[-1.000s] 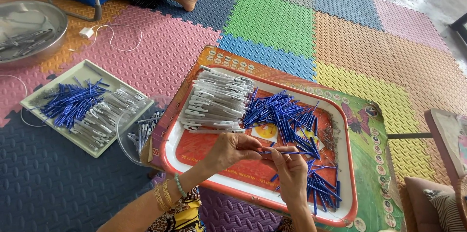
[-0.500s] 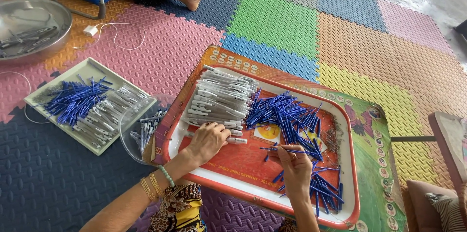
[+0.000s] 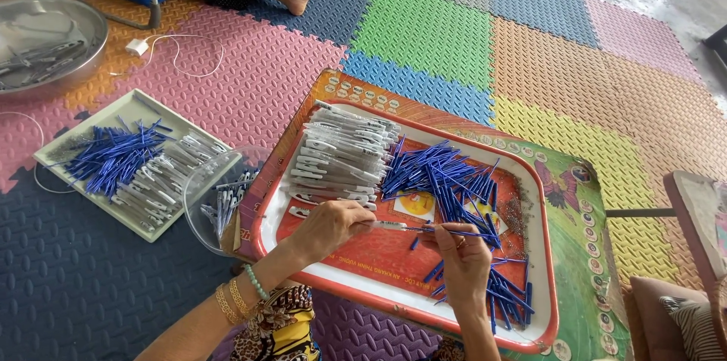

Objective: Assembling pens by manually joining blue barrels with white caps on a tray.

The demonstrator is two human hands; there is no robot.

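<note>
White pen barrel (image 3: 391, 225) and thin blue refill (image 3: 447, 232), held level end to end above the red tray (image 3: 363, 259).

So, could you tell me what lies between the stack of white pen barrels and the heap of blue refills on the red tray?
In the head view, nothing: the white pen barrels and blue refills meet, refill tips touching the stack.

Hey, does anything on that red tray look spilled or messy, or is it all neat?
Mostly orderly. The grey pen barrels lie neatly stacked on the red tray, but the blue refills are strewn criss-cross, with a loose clump beside the right hand.
</note>
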